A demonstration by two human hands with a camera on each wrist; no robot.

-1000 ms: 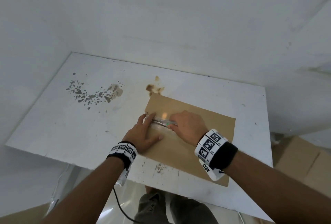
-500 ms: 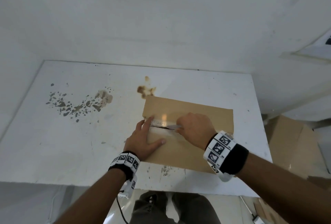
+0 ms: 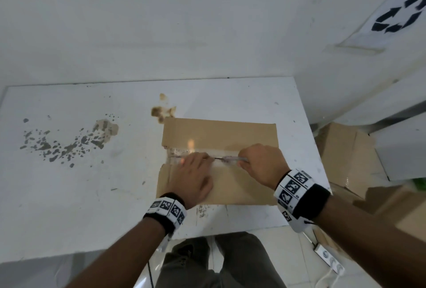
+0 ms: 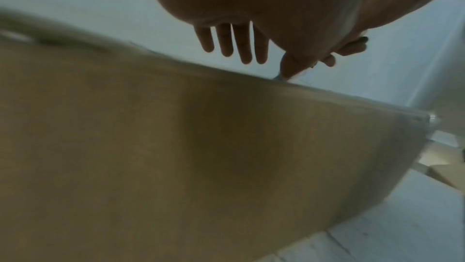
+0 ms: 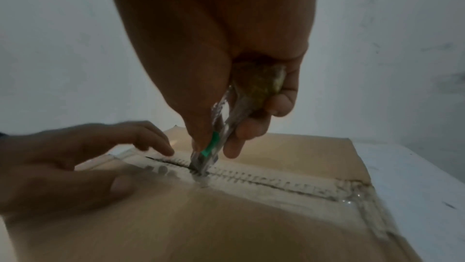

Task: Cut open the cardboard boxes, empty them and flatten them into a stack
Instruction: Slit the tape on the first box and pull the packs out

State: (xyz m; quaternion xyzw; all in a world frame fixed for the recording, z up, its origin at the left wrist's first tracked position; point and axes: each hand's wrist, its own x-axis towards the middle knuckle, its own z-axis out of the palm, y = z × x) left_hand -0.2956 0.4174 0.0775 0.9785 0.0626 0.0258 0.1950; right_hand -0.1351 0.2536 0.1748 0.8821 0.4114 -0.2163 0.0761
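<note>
Cutter [image 5: 214, 147] advanced; right hand [image 3: 262, 163] grips it.

The left hand [image 3: 192, 178] was smeared by motion blur in the head view, so how its fingers lay on the cardboard box [image 3: 221, 134] could not be read there. The right hand [image 3: 264, 164] covered most of the cutter [image 3: 230, 159]; in the right wrist view its blade tip [image 5: 200, 173] was lost in the clear tape [image 5: 264, 178], perhaps sunk into the seam. The left wrist view was dim and soft, the box's near face [image 4: 201, 157] a brown blur. Further boxes [image 3: 345, 154] beside the worktop [image 3: 80, 195] were cut off by the right edge.
</note>
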